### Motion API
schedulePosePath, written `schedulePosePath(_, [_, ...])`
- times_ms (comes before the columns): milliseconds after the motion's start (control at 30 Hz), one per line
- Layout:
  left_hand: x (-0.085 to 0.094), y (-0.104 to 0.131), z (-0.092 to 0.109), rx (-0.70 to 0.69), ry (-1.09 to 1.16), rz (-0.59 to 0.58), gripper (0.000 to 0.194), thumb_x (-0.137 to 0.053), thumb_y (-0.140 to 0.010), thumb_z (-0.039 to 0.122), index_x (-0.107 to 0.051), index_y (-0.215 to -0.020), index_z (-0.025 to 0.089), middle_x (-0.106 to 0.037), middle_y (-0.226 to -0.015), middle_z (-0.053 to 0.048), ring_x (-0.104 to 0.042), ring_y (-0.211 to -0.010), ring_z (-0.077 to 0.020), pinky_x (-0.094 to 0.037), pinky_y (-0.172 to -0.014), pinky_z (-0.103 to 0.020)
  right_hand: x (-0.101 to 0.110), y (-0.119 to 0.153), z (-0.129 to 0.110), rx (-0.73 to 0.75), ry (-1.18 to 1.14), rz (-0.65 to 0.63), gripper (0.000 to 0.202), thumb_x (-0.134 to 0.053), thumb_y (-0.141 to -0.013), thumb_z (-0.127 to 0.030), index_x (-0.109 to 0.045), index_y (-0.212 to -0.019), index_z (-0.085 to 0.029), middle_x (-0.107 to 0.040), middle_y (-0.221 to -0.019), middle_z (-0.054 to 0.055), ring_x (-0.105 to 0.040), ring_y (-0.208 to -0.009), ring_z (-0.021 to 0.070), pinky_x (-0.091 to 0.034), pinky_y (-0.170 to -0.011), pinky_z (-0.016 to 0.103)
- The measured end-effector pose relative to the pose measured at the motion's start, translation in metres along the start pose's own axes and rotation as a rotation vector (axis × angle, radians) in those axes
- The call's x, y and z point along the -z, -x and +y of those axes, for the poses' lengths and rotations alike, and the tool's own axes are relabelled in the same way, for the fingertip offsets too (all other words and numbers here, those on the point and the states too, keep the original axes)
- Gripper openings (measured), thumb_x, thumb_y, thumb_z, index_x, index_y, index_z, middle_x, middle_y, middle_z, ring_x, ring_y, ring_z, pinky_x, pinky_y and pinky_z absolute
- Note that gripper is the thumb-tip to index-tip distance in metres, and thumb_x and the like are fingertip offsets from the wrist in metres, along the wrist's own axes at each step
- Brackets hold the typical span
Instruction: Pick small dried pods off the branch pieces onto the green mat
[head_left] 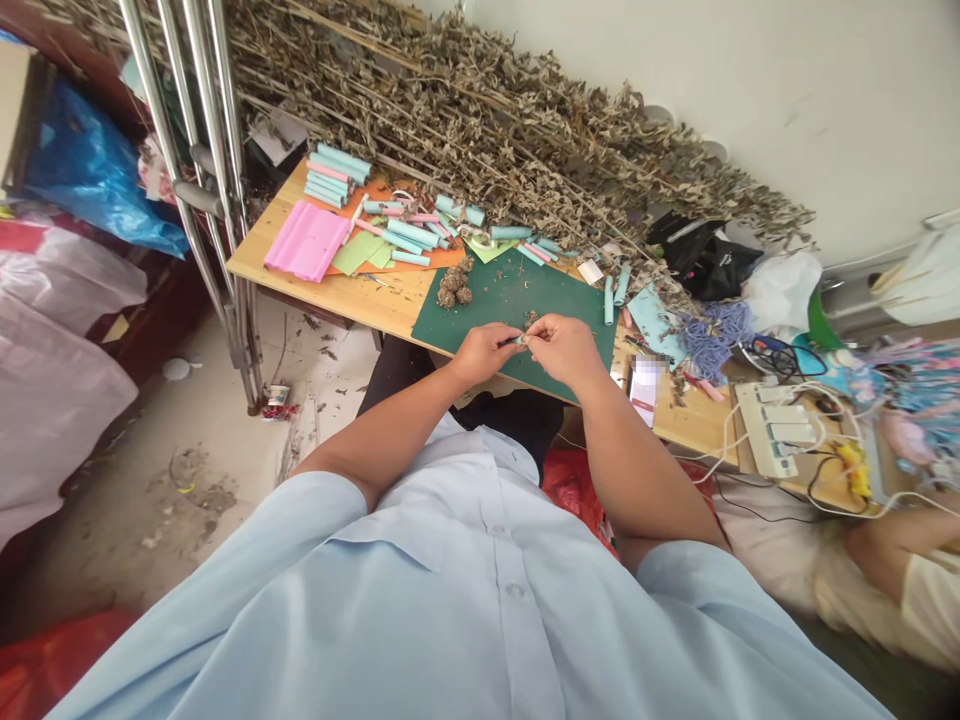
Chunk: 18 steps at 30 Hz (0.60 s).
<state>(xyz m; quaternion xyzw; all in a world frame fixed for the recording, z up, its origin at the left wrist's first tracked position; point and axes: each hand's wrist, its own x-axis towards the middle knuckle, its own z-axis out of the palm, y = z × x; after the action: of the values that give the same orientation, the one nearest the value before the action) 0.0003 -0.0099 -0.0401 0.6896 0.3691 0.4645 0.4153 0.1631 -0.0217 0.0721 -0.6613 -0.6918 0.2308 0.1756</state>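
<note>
My left hand point(486, 352) and my right hand point(562, 348) meet over the near edge of a dark green mat point(547, 290). Between their pinched fingertips is a small light-blue roll point(517, 340), mostly covered by the fingers. A little brown crumbled plant matter point(531, 318) lies just beyond the fingertips. Brown clumps point(454, 284) are piled on the mat's left part. Along its far side lie blue and pink paper rolls point(409, 238), and two blue rolls point(609, 300) stand out at its right.
Dried plant stalks point(480, 120) stretch along the table's back. Pink sheets point(307, 240) lie at left, near metal crutches point(202, 180). At right are a phone point(643, 388), purple cord point(716, 335), a power strip point(772, 430) and another person's arm point(892, 545).
</note>
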Motion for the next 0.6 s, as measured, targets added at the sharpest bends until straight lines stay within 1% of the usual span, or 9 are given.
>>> schedulePosePath(133, [0.000,0.000,0.000,-0.003,0.002,0.000,0.019,-0.073,-0.097,0.034,-0.081,-0.107,0.020,-0.076,-0.095,-0.006,-0.069,-0.089,-0.0178,-0.053,-0.087,-0.030,0.001,-0.003,-0.002,-0.041,-0.017,-0.026,0.007,-0.068,-0.077,-0.026,-0.073,-0.077,-0.022,-0.070,-0.060,0.000,-0.066,-0.057,0.0183,-0.052,-0.060,0.029])
schedulePosePath(333, [-0.001,0.000,-0.001,-0.005,-0.002,0.004,0.020,-0.072,-0.097,0.035,-0.082,-0.106,0.020,-0.076,-0.094,-0.006,-0.069,-0.089,-0.0183,-0.053,-0.086,-0.031,0.008,-0.010,-0.008,-0.161,-0.082,-0.141,0.006,-0.071,-0.073,-0.024,-0.073,-0.077,-0.020,-0.069,-0.055,0.001,-0.061,-0.043,0.0161,-0.047,-0.047,0.026])
schedulePosePath(533, [-0.003,0.000,-0.002,-0.014,0.010,0.015,0.018,-0.074,-0.096,0.033,-0.082,-0.105,0.020,-0.075,-0.092,-0.005,-0.068,-0.088,-0.0177,-0.052,-0.085,-0.030,0.010,-0.022,-0.012,-0.162,-0.020,-0.214,0.001,-0.072,-0.068,-0.021,-0.072,-0.067,-0.020,-0.068,-0.053,0.002,-0.062,-0.041,0.0174,-0.043,-0.040,0.024])
schedulePosePath(600, [-0.002,0.000,-0.002,-0.004,0.007,0.014,0.018,-0.074,-0.096,0.033,-0.082,-0.105,0.020,-0.075,-0.090,-0.005,-0.067,-0.085,-0.0170,-0.051,-0.083,-0.029,0.009,-0.026,-0.013,-0.154,-0.013,-0.226,0.004,-0.073,-0.067,-0.021,-0.071,-0.064,-0.020,-0.067,-0.051,0.002,-0.061,-0.040,0.0172,-0.043,-0.040,0.025])
